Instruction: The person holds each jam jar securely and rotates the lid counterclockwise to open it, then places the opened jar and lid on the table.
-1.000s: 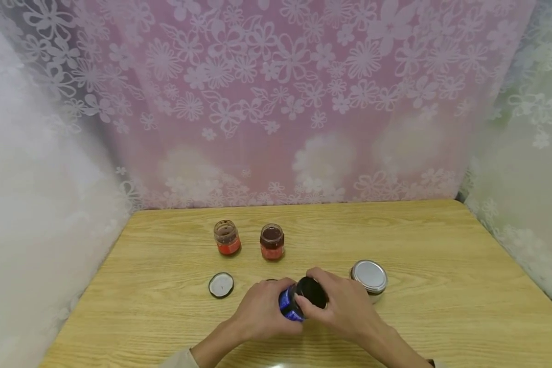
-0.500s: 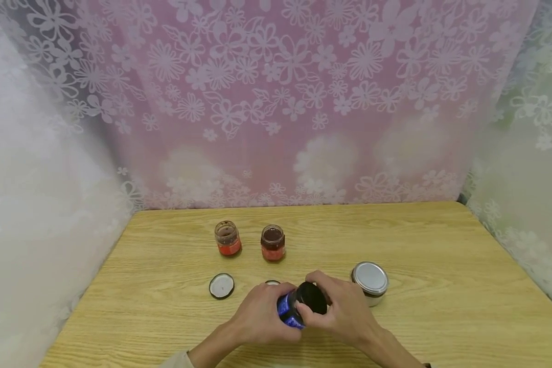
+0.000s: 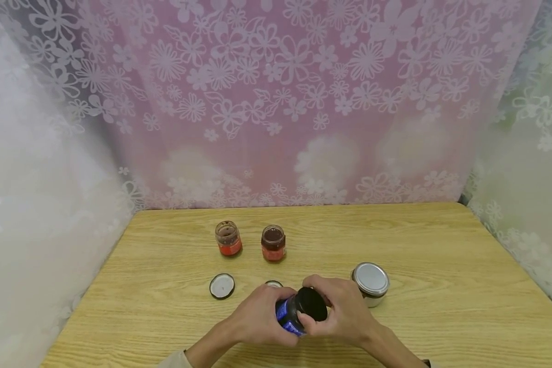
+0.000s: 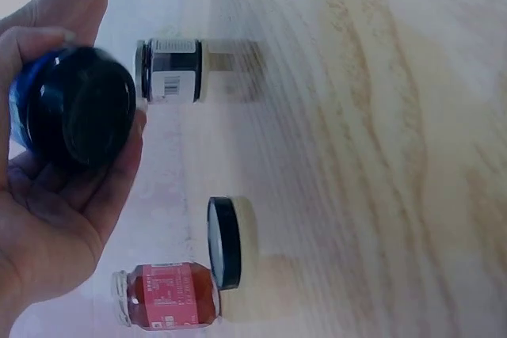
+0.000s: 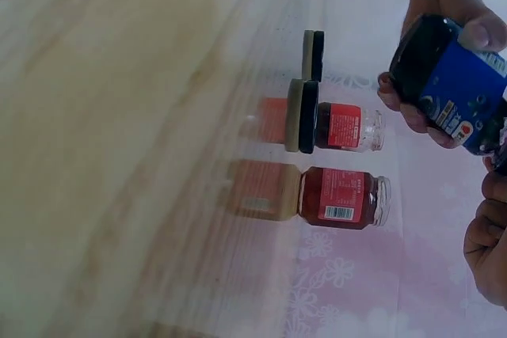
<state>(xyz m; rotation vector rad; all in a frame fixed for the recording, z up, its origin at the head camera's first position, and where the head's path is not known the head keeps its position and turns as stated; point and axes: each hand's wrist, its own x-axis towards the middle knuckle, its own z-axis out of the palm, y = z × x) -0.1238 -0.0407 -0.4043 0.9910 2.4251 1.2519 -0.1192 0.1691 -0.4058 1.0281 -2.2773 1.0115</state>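
My left hand (image 3: 257, 316) grips the body of a dark jar with a blue label (image 3: 284, 316), thumb on the near side. The jar is tilted, its top leaning toward my right hand (image 3: 347, 313). Thumb and fingers of that hand pinch the rim of the jar's black lid (image 3: 315, 301), which sits on the jar's mouth. From the left wrist, the dark jar base (image 4: 99, 108) faces the camera, held above the table. In the right wrist view the blue label (image 5: 467, 85) shows between the fingers, and the lid is mostly hidden at the frame's edge.
Two lidless jars with red labels, a left one (image 3: 229, 240) and a right one (image 3: 273, 245), stand farther back. One loose lid (image 3: 222, 285) lies face up; another lid (image 3: 274, 283) is partly behind my left hand. A silver-lidded jar (image 3: 371, 278) stands beside my right hand.
Both hands and the blue-labelled jar have come slightly nearer my body. More of the loose lid behind my left hand shows. The other jars stay in place.
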